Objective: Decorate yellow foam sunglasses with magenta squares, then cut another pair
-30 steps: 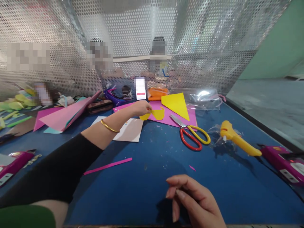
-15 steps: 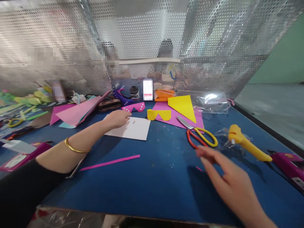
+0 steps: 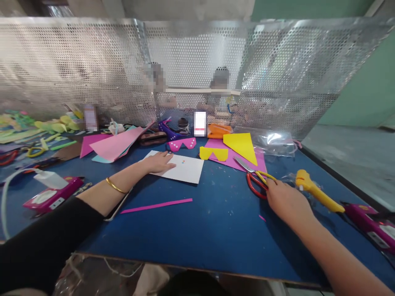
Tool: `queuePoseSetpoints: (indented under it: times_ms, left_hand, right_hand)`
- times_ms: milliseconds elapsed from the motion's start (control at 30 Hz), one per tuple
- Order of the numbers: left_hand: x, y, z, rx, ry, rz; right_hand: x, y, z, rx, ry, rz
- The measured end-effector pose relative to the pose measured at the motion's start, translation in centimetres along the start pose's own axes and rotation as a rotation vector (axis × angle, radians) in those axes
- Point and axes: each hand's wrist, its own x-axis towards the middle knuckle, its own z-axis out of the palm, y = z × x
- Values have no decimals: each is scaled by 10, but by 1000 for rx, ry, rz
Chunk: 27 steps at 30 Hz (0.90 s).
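Observation:
My left hand (image 3: 159, 163) lies with its fingers spread on a white sheet of paper or card (image 3: 188, 169), which bears small coloured specks. Over at the right, my right hand (image 3: 286, 199) has its fingers on the handles of a pair of scissors (image 3: 257, 177), one loop red and one yellow; its fingertips are partly hidden. The blades point away to the left, over pink foam or paper. Beyond the white sheet are a yellow mask-shaped cut-out (image 3: 214, 154) and a pink one with white dots (image 3: 182, 144). A thin magenta strip (image 3: 157, 205) rests nearer me.
A yellow glue gun (image 3: 321, 193) lies right of the scissors, beside a magenta power box (image 3: 370, 224). Another magenta box (image 3: 54, 197) with a white plug is at left. Coloured sheets (image 3: 115, 144), a lit phone (image 3: 200, 123) and a perforated metal screen (image 3: 197, 53) stand behind.
My right hand has moved forward onto the scissors' handles. My left hand has settled flatter on the white sheet. The whole view has shifted, showing more above the screen.

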Motion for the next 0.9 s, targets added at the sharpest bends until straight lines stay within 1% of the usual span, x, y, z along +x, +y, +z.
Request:
queuePoseSetpoints:
  times_ms: [133,267,433,533,633,700,800,900]
  left_hand:
    - [-10,9,-1,6,20,-2]
    - [-24,26,-4,11,30,-5]
    - [-37,47,-2,22,62,-22]
    - [-38,53,-2,33,79,-27]
    - [-38,53,-4,44,96,-8]
    - [-43,53,-6,51,104,25]
    - [-61,52,-6,56,85,94]
    - [-87,53,0,46,25,193]
  right_hand:
    - [15,4,-1,17,-77,18]
    - [30,12,-2,61,-167,39]
    - [37,17,-1,181,-235,73]
    - [33,13,-2,279,-224,117]
    - [27,7,-4,411,-184,132]
    - [22,5,-4,521,-150,151]
    - [7,5,-3,743,-103,206]
    - [-19,3,1,1014,-85,243]
